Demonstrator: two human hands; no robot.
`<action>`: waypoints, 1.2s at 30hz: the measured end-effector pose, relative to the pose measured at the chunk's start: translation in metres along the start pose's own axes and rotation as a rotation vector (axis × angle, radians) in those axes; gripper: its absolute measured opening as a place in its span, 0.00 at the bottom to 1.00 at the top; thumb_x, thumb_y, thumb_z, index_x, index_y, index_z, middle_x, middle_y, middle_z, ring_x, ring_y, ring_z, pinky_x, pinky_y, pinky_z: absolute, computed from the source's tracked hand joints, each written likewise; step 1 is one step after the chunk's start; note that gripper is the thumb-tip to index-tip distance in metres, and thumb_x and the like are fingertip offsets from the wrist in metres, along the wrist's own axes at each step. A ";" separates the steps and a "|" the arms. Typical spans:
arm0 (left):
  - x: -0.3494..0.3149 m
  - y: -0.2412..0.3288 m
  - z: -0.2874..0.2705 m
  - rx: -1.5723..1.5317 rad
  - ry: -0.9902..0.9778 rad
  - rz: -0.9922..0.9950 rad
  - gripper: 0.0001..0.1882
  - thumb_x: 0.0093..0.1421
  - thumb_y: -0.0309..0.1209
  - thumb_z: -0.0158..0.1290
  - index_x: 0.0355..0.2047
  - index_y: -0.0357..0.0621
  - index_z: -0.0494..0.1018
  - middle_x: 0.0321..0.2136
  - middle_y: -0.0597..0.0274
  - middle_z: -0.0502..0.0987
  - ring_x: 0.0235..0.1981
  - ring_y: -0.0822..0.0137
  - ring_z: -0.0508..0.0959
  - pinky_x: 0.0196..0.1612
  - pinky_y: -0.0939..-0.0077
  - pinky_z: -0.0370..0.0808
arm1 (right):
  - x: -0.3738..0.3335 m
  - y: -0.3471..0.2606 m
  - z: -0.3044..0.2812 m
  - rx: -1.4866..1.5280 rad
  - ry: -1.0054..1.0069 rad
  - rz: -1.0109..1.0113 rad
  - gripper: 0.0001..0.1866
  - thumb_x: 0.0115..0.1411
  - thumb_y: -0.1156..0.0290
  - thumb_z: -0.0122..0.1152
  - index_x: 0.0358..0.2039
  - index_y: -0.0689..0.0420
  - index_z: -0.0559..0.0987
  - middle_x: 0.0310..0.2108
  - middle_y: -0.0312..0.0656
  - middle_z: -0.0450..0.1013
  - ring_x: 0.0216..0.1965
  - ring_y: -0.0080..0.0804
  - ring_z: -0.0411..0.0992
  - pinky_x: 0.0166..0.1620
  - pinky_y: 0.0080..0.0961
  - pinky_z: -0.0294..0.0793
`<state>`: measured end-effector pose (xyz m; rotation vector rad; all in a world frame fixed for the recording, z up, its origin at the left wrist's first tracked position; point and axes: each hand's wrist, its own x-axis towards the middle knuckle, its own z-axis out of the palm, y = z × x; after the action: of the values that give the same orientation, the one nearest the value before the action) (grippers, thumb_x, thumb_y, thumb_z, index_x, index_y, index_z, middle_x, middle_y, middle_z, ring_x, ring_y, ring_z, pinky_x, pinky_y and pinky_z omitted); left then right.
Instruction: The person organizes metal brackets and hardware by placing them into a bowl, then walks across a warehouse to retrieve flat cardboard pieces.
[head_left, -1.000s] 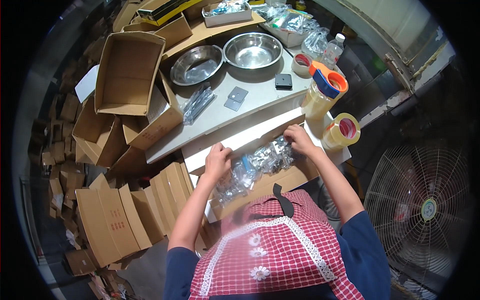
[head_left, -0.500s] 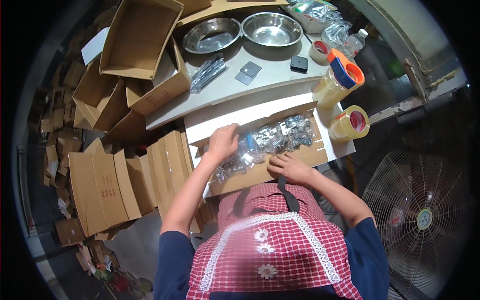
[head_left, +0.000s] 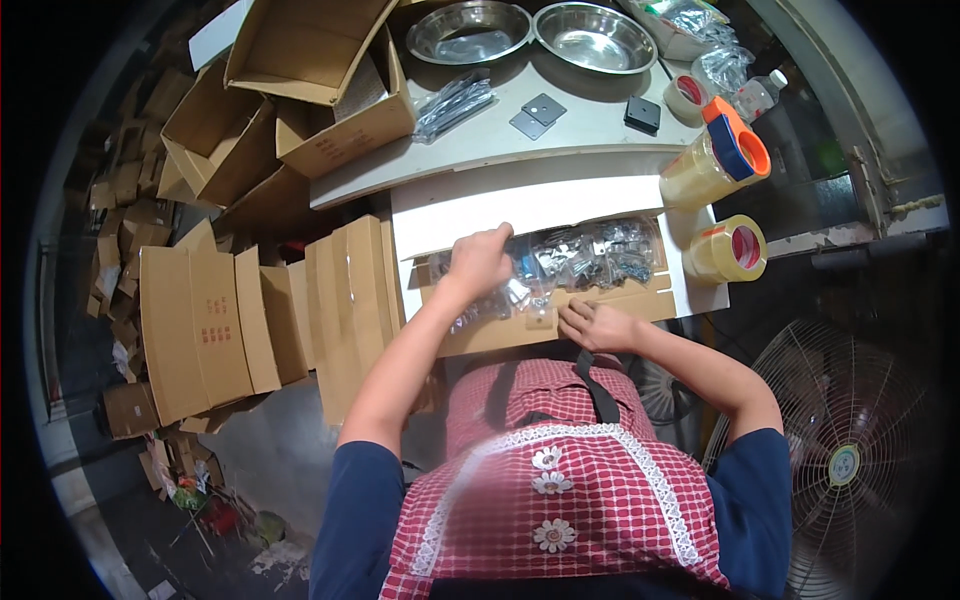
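Note:
A shallow, open cardboard box (head_left: 490, 338) lies in front of me, filled with clear plastic bags of small metal hardware (head_left: 590, 255). Over the bags at its left half is my left hand (head_left: 480, 265), its fingers curled together; what they hold is hidden under the hand. My right hand (head_left: 600, 328) is at the box's near side, with bent fingers gripping the near cardboard flap (head_left: 645, 308). The far flap (head_left: 530, 212), white on its face, rises along the back of the box.
Two rolls of clear tape, one in an orange-and-blue dispenser (head_left: 735, 145), the other bare (head_left: 728, 250), stand at the right. Behind are two steel bowls (head_left: 595, 38), dark plates (head_left: 538, 116) and bagged strips (head_left: 455, 105). Cardboard boxes (head_left: 340, 135) crowd the left; a fan (head_left: 840, 465) stands right.
The whole view has shifted. My left hand has moved a little right over the bags, and its fingers have curled in. My right hand's spread fingers have drawn together on the near flap.

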<state>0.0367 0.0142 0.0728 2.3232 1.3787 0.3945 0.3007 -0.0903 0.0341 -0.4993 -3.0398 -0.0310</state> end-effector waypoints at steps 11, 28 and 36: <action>0.004 0.003 -0.009 -0.023 -0.217 0.041 0.40 0.57 0.57 0.53 0.57 0.35 0.68 0.42 0.41 0.78 0.45 0.47 0.78 0.51 0.58 0.72 | 0.023 0.036 -0.027 0.335 0.220 0.548 0.13 0.55 0.69 0.57 0.41 0.57 0.75 0.32 0.41 0.75 0.35 0.40 0.76 0.35 0.36 0.76; -0.048 0.023 0.030 0.323 0.112 0.131 0.29 0.59 0.51 0.55 0.50 0.40 0.71 0.47 0.51 0.73 0.49 0.56 0.72 0.58 0.52 0.61 | 0.060 0.016 0.006 0.049 0.441 0.695 0.07 0.58 0.65 0.59 0.33 0.53 0.76 0.27 0.38 0.74 0.31 0.33 0.74 0.41 0.31 0.70; -0.045 0.017 0.032 0.320 0.204 0.216 0.28 0.61 0.50 0.54 0.51 0.39 0.71 0.56 0.51 0.71 0.57 0.56 0.71 0.65 0.51 0.56 | 0.056 0.059 -0.019 -0.018 0.434 0.700 0.19 0.61 0.55 0.57 0.42 0.58 0.77 0.45 0.41 0.72 0.49 0.38 0.69 0.61 0.43 0.58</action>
<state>0.0426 -0.0395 0.0516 2.7745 1.3700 0.5207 0.2673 -0.0169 0.0571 -1.3209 -2.3068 -0.1140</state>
